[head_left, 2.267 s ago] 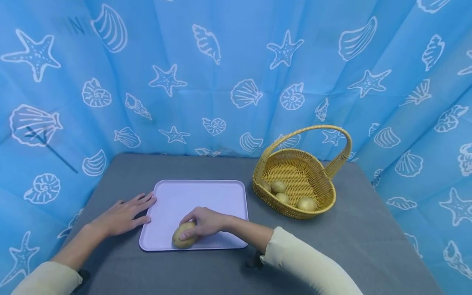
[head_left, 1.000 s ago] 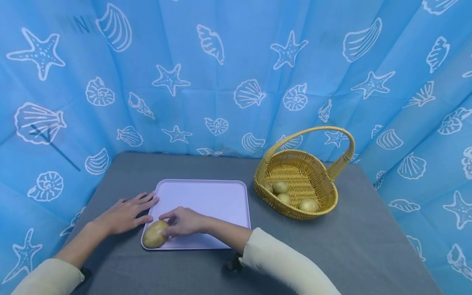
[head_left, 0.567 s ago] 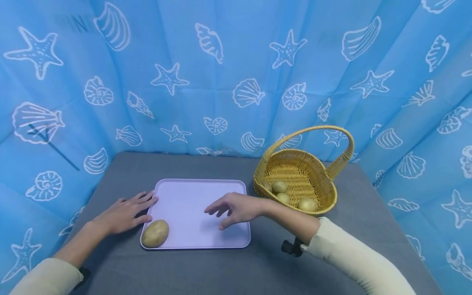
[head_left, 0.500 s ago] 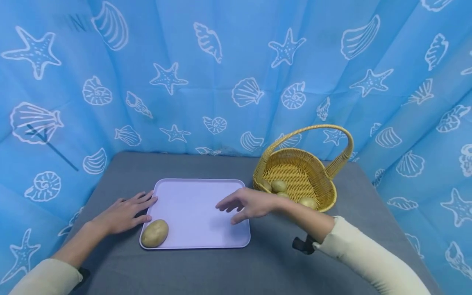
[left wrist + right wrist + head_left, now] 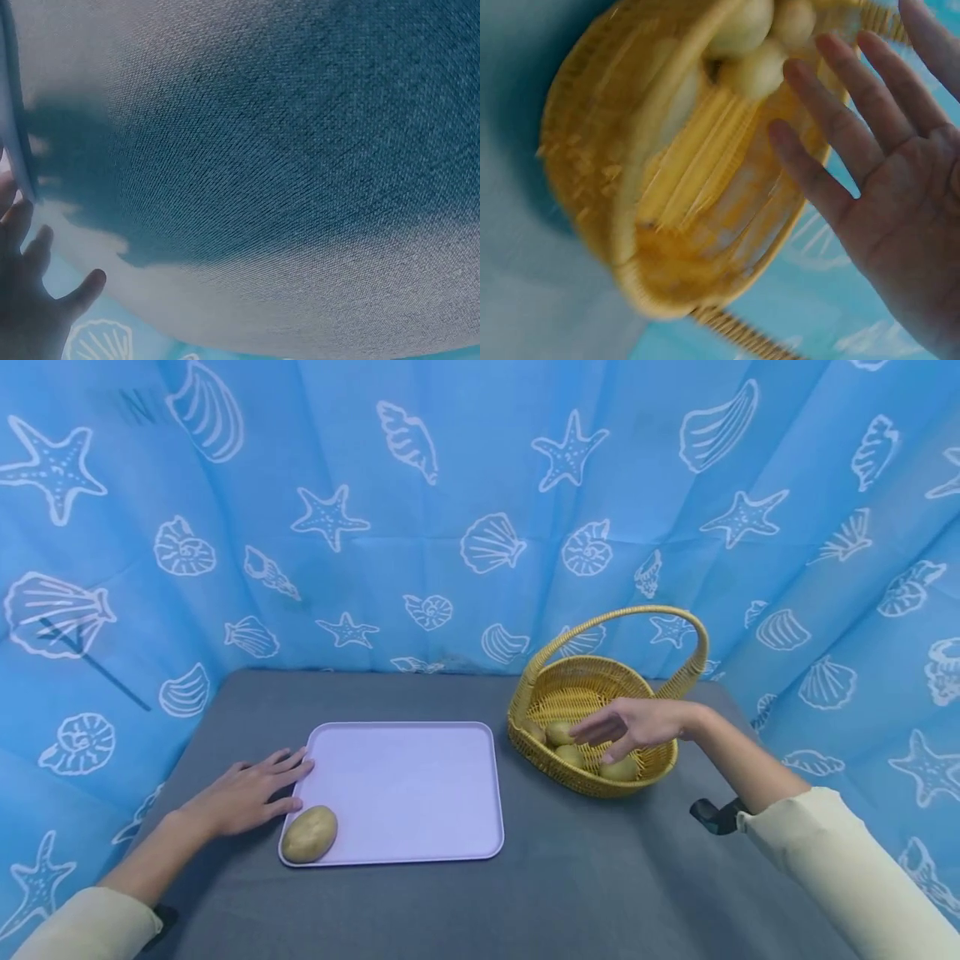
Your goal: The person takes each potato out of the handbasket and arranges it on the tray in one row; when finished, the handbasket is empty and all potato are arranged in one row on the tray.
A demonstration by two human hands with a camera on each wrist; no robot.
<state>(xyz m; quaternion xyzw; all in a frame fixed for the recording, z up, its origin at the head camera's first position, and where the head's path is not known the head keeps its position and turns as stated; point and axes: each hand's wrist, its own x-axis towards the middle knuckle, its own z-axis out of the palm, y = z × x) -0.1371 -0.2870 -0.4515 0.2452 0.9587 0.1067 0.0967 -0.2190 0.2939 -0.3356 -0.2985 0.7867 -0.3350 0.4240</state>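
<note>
One potato point(image 5: 310, 834) lies in the near left corner of the lilac tray point(image 5: 408, 793). My left hand point(image 5: 243, 795) rests at the tray's left edge, fingertips touching the rim, fingers spread. Over the wicker basket point(image 5: 592, 787) hovers my right hand point(image 5: 643, 725), holding nothing. In the right wrist view its fingers are stretched out and apart above the basket opening. Several potatoes sit inside the basket, among them a potato point(image 5: 619, 769) below the hand and a potato point(image 5: 559, 732) by its fingertips. The hand partly covers the basket's inside.
A grey cloth point(image 5: 360, 910) covers the table. The basket's tall arched handle point(image 5: 622, 612) rises beside my right hand. Behind the table hangs a blue curtain point(image 5: 435, 543) with shell and starfish prints.
My right hand slid the potato to the tray's near left corner, let it go, then moved right to above the basket. My left hand stayed at the tray's edge.
</note>
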